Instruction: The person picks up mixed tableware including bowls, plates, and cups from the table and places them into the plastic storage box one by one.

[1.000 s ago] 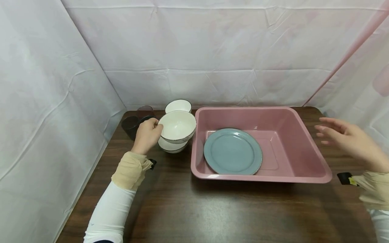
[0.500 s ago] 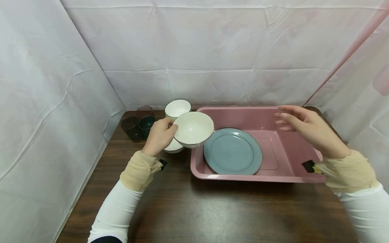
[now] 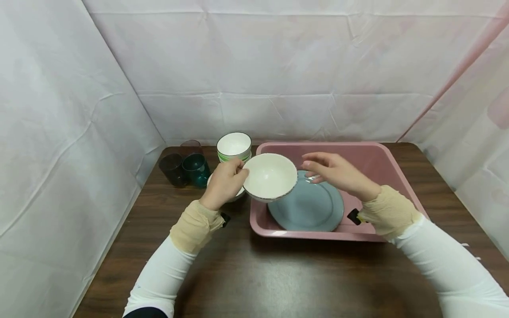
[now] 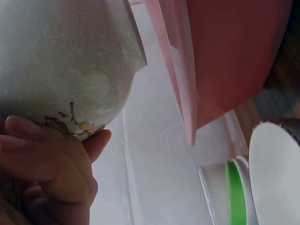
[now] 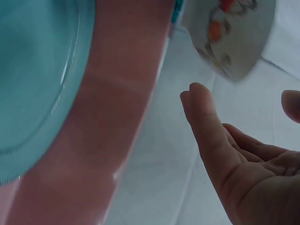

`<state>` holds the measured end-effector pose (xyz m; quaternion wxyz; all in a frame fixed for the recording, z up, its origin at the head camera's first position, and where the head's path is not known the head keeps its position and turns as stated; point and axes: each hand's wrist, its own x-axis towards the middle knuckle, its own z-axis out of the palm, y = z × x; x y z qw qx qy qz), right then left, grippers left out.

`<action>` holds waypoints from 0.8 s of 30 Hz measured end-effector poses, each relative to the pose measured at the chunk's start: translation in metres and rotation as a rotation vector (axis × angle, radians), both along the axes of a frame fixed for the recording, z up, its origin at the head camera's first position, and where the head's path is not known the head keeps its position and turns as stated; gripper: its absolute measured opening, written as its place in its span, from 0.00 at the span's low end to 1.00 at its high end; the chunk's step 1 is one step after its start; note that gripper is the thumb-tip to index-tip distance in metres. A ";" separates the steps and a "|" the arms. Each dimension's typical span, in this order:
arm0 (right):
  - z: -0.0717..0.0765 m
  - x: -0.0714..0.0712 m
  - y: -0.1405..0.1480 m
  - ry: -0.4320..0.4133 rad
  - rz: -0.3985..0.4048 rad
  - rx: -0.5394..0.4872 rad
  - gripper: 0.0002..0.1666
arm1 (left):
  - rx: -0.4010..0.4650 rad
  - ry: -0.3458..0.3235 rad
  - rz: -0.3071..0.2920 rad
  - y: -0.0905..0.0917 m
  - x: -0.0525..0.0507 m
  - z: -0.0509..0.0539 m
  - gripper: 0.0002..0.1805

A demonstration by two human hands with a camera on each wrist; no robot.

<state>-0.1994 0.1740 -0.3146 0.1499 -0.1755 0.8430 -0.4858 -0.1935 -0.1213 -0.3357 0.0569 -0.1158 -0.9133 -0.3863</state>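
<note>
In the head view, my left hand [image 3: 224, 183] pinches the left rim of a white bowl [image 3: 270, 176] with a dark, speckled edge. The bowl is held in the air over the left side of a pink basin [image 3: 370, 165]. The left wrist view shows a painted branch pattern on the bowl's outside [image 4: 84, 93], with my fingers [image 4: 56, 168] at its rim. My right hand [image 3: 338, 174] is just right of the bowl, apart from it, with fingers extended and nothing held. Below both lies a blue-grey plate [image 3: 310, 210] in the basin, partly hidden by the bowl.
Left of the basin, a green-striped white bowl [image 3: 233, 145] stands at the back. Another white bowl [image 3: 237, 195] is mostly hidden behind my left hand. Dark tinted cups [image 3: 172, 170] and a teal cup [image 3: 196, 170] stand farther left on the wooden table [image 3: 278, 274].
My left hand has carried the bowl rightward, from above the other bowls to over the basin's left side. My right hand has come in leftward from beyond the basin, close to the bowl.
</note>
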 end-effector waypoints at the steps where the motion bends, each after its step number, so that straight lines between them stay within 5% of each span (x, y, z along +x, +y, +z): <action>1: -0.002 -0.001 -0.004 -0.002 0.009 0.002 0.33 | 0.005 0.005 -0.010 0.002 0.000 -0.001 0.12; 13: -0.023 0.001 -0.032 0.004 0.021 0.061 0.25 | 0.035 0.000 -0.071 0.012 0.004 -0.012 0.12; 20: -0.026 -0.004 -0.036 0.191 -0.009 0.139 0.22 | 0.084 -0.002 -0.089 0.011 0.000 -0.014 0.11; 24: -0.027 -0.003 -0.035 0.254 -0.014 0.143 0.22 | 0.147 -0.058 -0.120 0.010 0.000 -0.016 0.10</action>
